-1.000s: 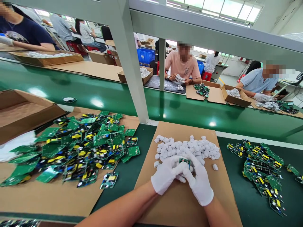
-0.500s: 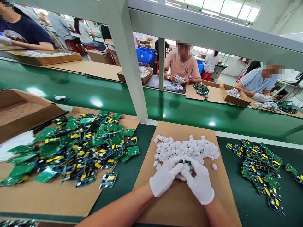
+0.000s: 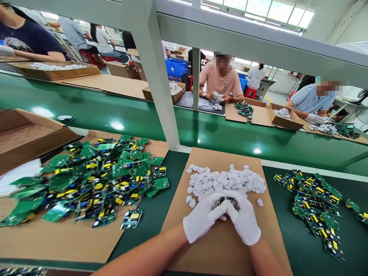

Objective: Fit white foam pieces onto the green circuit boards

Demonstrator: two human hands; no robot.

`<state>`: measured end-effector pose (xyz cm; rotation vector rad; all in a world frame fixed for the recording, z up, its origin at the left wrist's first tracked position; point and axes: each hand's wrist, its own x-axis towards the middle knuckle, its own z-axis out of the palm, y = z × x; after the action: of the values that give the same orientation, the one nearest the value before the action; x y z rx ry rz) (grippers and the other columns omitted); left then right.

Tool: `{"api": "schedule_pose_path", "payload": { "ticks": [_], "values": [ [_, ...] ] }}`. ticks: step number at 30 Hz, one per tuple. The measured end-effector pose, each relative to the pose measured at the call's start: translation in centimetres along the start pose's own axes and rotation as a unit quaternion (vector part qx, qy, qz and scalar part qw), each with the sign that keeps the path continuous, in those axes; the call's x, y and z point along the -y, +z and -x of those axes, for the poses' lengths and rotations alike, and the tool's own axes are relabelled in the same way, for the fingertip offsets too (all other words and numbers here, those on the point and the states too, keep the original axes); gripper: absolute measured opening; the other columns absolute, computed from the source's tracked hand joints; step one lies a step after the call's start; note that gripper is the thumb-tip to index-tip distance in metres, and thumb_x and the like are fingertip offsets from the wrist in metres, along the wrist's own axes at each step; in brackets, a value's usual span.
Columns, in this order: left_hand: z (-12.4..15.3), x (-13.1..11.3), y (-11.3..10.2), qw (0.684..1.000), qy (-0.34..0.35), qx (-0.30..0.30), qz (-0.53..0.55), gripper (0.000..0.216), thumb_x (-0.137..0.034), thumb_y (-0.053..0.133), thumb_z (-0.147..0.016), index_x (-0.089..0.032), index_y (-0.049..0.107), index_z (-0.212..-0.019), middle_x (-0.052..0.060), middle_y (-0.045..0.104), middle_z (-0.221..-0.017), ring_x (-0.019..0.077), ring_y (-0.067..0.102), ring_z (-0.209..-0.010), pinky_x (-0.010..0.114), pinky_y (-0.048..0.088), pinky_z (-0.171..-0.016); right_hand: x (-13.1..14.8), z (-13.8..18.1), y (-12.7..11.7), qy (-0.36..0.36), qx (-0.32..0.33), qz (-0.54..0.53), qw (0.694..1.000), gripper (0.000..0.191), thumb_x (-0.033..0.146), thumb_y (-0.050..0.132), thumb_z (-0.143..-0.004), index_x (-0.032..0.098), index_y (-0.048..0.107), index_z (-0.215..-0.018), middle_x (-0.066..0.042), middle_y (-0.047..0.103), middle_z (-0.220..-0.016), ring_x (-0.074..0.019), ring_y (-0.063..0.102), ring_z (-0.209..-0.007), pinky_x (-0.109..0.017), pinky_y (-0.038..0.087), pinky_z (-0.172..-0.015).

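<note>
Both hands wear white gloves and meet over a brown cardboard sheet [image 3: 267,234]. My left hand [image 3: 201,222] and my right hand [image 3: 245,222] are closed together on a small green circuit board [image 3: 225,200] that shows between the fingertips. Just beyond the fingers lies a heap of small white plastic pieces [image 3: 227,180]. One loose white piece [image 3: 260,202] sits to the right of the heap.
A large pile of green circuit boards [image 3: 94,180] lies on cardboard at the left, a smaller pile [image 3: 316,207] at the right. An open cardboard box [image 3: 25,134] stands far left. A green conveyor [image 3: 218,132] and a grey post [image 3: 161,92] lie ahead; other people work across it.
My two hands have drawn a little closer to me and pressed tighter round the small board. A white item on the conveyor has drifted left.
</note>
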<state>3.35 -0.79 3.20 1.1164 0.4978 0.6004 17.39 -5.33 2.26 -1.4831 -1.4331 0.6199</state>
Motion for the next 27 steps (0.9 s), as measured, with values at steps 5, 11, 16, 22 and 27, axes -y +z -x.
{"api": "schedule_pose_path", "payload": {
  "ticks": [5,11,16,22,27],
  "values": [
    [-0.3,0.0,-0.4,0.993,-0.060,-0.012,0.096,0.034,-0.047,0.059,-0.080,-0.013,0.059,-0.089,0.005,0.060,-0.078,0.0139,0.060,-0.071,0.026,0.050,-0.066,0.5,-0.3,-0.8,0.001,0.056,-0.030,0.998,0.033,0.041,0.048,-0.090,0.023,0.061,-0.115,-0.005,0.068,-0.108,-0.0222,0.062,-0.100,-0.034,0.054,-0.084],
    [-0.2,0.4,-1.2,0.971,-0.101,0.051,0.212,0.028,-0.036,0.066,-0.078,-0.014,0.060,-0.095,0.009,0.063,-0.091,0.0190,0.067,-0.080,0.023,0.052,-0.064,0.1,-0.3,-1.0,0.027,0.043,-0.020,0.998,0.041,0.047,0.043,-0.092,0.024,0.058,-0.122,-0.005,0.063,-0.119,-0.0232,0.057,-0.110,-0.038,0.048,-0.093],
    [0.1,0.6,-0.9,0.961,-0.103,0.043,0.255,0.035,-0.035,0.072,-0.073,-0.018,0.059,-0.100,0.004,0.061,-0.087,0.0170,0.068,-0.074,0.022,0.054,-0.061,-0.2,-0.1,-1.0,0.016,0.048,0.002,0.999,0.045,0.048,0.042,-0.092,0.022,0.054,-0.127,-0.005,0.068,-0.106,-0.0221,0.062,-0.098,-0.034,0.052,-0.086],
    [0.1,1.0,-1.0,0.960,-0.104,0.051,0.254,0.042,-0.036,0.074,-0.071,-0.016,0.060,-0.105,0.007,0.062,-0.086,0.0174,0.068,-0.074,0.020,0.053,-0.060,-0.6,0.1,-0.8,0.019,0.066,0.009,0.998,0.047,0.042,0.054,-0.087,0.020,0.052,-0.129,-0.007,0.068,-0.104,-0.0197,0.066,-0.086,-0.029,0.057,-0.073],
    [-0.1,1.5,-1.3,0.967,-0.109,0.026,0.229,0.040,-0.037,0.074,-0.069,-0.017,0.061,-0.101,0.006,0.063,-0.084,0.0160,0.068,-0.069,0.021,0.053,-0.059,-0.2,-0.1,-1.0,0.019,0.086,0.018,0.996,0.045,0.041,0.055,-0.087,0.023,0.053,-0.128,-0.006,0.066,-0.112,-0.0215,0.062,-0.098,-0.032,0.055,-0.082]
  ]
}}
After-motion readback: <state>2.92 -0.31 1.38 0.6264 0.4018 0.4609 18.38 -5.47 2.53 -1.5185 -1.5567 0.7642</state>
